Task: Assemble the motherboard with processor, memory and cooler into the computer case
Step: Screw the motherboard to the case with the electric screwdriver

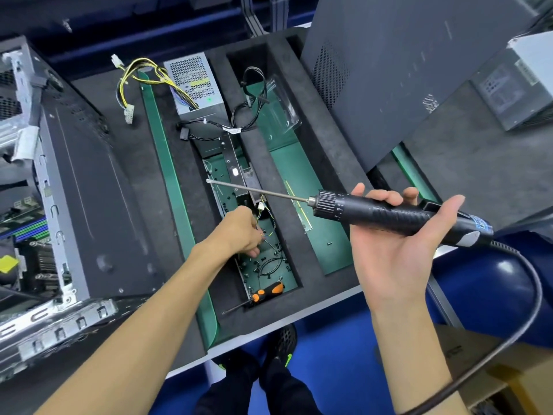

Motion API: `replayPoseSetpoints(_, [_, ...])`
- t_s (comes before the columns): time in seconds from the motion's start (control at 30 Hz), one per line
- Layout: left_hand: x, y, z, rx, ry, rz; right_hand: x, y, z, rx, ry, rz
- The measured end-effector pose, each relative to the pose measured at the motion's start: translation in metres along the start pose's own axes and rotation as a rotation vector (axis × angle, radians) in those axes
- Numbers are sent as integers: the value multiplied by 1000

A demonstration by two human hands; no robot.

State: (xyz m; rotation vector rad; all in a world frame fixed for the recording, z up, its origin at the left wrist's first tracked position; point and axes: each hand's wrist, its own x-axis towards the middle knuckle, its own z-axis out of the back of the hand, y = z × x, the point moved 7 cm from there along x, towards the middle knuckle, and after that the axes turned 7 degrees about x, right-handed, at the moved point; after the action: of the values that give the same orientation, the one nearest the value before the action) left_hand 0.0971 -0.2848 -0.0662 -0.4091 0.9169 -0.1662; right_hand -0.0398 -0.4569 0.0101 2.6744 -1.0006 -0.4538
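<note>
Your left hand [242,232] pinches among loose screws [263,263] in the foam tray [314,163]; your right hand [398,229] cradles the electric screwdriver [389,212] loosely, so it could roll off.

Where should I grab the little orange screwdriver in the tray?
Grab the orange screwdriver by its fat orange-and-black handle, coming down from above. The handle lies nearly flat in the green tray compartment with its top uncovered, while the thin shaft pokes out over the black foam edge.
</note>
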Motion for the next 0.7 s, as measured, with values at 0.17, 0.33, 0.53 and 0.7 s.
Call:
replayPoseSetpoints(0.17, [-21,3,19,-336,9,-35,1,4,-11,160,-109,-19])
replayPoseSetpoints(0.33, [-32,3,30,-679,-18,-28,1,0,-18,142,-130,-53])
replayPoseSetpoints(0.53, [-34,13,35,-974,-23,-1,3,0,-19,125,-102,-44])
replayPoseSetpoints(0.7, [-40,15,34,-971,-32,-46,2,-1,-20,126,-97,-37])
